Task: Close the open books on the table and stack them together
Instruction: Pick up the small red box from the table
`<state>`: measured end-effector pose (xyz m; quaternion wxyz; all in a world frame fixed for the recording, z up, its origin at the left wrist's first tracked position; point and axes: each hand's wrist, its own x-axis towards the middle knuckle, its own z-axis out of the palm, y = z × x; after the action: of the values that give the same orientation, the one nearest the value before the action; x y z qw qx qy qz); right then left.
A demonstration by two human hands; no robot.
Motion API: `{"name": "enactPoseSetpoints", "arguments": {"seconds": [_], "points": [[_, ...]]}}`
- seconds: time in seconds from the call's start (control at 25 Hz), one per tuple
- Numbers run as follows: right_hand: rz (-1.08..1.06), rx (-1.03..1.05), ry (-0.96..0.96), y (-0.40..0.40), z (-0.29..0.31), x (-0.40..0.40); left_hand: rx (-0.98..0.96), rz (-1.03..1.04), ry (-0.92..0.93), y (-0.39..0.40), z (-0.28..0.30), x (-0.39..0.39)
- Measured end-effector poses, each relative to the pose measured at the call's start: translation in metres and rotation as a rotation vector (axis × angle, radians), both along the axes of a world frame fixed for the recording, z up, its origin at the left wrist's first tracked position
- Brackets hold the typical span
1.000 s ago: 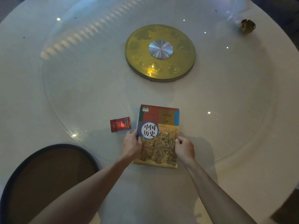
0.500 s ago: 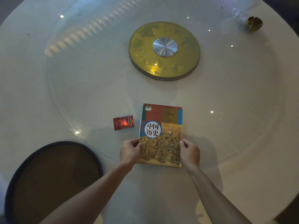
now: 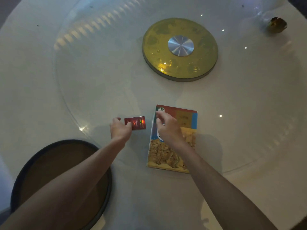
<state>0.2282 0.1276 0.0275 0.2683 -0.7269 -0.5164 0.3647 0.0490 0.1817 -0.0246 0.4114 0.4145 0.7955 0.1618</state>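
A closed textbook (image 3: 167, 157) with a red, blue and yellow cover lies flat on the white round table (image 3: 259, 146), in front of me. My right hand (image 3: 167, 128) hovers over the book's upper left part, fingers loosely curled and holding nothing. Just left of the book lies a small red box (image 3: 137, 123). My left hand (image 3: 119, 130) is at the box's left end, thumb and fingers pinched on it. No other book shows, and I cannot tell if any lie under this one.
A glass turntable covers the table's middle, with a golden disc (image 3: 180, 48) at its hub. A round brown seat with a dark rim (image 3: 58, 171) sits at the lower left. A small golden object (image 3: 277, 24) rests at the far right.
Both hands have left the book's sides. The left hand moved up and left onto the red box; the right hand moved up and left over the cover. The book stayed put.
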Motion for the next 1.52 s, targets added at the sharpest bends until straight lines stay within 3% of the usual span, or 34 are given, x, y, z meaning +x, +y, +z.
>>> {"name": "enactPoseSetpoints", "arguments": {"seconds": [0.12, 0.24, 0.36, 0.6, 0.92, 1.24, 1.52], "points": [[0.28, -0.148, -0.098, 0.027, -0.01, -0.033, -0.06, -0.018, -0.048, -0.002, -0.005, -0.015], [0.366, -0.298, -0.22, 0.037, -0.023, -0.049, -0.06, -0.04, -0.144, -0.008, -0.005, -0.025], [0.312, -0.34, -0.2, 0.036, -0.033, -0.061, -0.055, -0.03, -0.251, -0.014, 0.0, -0.038], [0.233, -0.371, 0.098, 0.029, -0.017, -0.079, 0.08, -0.155, -0.272, -0.03, 0.014, -0.089], [0.253, -0.434, 0.343, 0.02, 0.007, -0.132, 0.164, -0.052, -0.305, -0.064, 0.028, -0.172], [0.365, -0.464, 0.306, -0.027, -0.014, -0.212, 0.174, 0.13, -0.295, -0.111, 0.021, -0.234], [0.14, -0.566, 0.359, -0.073, -0.052, -0.263, 0.107, 0.224, -0.294, -0.127, -0.003, -0.253]]}}
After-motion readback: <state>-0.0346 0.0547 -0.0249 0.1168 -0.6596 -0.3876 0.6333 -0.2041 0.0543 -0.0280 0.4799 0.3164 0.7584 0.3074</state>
